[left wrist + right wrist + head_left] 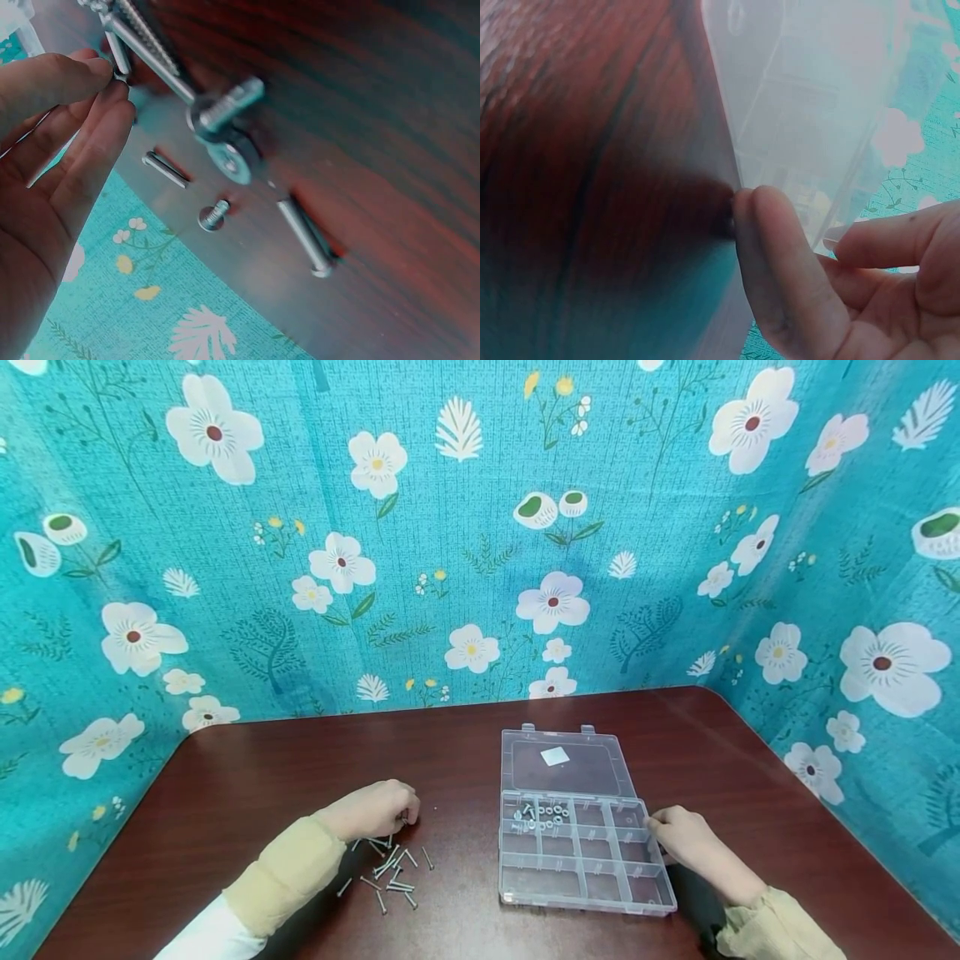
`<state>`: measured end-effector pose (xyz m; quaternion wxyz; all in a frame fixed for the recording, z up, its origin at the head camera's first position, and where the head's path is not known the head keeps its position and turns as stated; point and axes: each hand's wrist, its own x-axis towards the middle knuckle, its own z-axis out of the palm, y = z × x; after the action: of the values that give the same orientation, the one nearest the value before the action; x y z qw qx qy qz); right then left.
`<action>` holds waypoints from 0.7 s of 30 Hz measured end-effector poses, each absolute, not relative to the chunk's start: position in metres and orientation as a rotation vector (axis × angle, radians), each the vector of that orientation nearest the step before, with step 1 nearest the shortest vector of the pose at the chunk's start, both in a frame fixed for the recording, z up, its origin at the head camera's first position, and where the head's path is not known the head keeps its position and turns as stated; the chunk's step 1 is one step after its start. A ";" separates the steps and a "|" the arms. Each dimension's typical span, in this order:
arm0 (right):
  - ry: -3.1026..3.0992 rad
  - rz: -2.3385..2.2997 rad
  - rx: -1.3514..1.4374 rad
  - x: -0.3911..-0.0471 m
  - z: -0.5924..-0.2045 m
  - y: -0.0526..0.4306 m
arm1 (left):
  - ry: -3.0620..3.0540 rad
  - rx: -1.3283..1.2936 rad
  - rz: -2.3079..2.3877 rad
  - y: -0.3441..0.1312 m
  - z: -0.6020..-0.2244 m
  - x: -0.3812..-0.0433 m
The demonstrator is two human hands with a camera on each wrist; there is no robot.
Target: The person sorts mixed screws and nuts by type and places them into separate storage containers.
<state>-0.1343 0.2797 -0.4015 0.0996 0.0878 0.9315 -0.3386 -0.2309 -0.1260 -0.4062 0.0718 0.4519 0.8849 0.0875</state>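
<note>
At the left of the table my left hand [375, 811] is lowered over a scatter of loose metal screws [390, 863]. In the left wrist view its thumb and forefinger pinch a screw [118, 54] by one end. Several other screws, one with a round flat head [212, 217], lie around the fingers. To the right stands a clear plastic compartment box [540, 882], its lid [562, 770] folded back. My right hand [692, 841] grips the box's right side, with fingers along the wall and the thumb at the edge.
Small nuts [557, 810] and a few short screws [527, 811] sit in the box's back left compartments. A white square label [555, 756] is on the lid. Blue flowered cloth [420, 568] hangs behind and beside the dark wooden table [450, 760].
</note>
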 end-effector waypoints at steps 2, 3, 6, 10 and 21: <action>2.750 -1.003 0.261 -0.134 -0.402 0.280 | 2.650 1.379 0.269 -0.124 -0.406 -0.230; 2.751 -1.005 0.260 -0.134 -0.402 0.280 | 2.646 1.391 0.274 -0.122 -0.405 -0.229; 2.750 -1.014 0.258 -0.134 -0.403 0.280 | 2.628 1.425 0.292 -0.118 -0.404 -0.227; 2.759 -1.013 0.254 -0.133 -0.404 0.280 | 2.610 1.439 0.309 -0.111 -0.403 -0.227; 2.772 -0.997 0.250 -0.133 -0.404 0.279 | 2.601 1.497 0.399 -0.083 -0.394 -0.224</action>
<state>-0.1329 0.2790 -0.4041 0.0923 0.0841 0.9336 -0.3359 -0.2241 -0.0833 -0.3939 0.0570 0.4936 0.8578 0.1316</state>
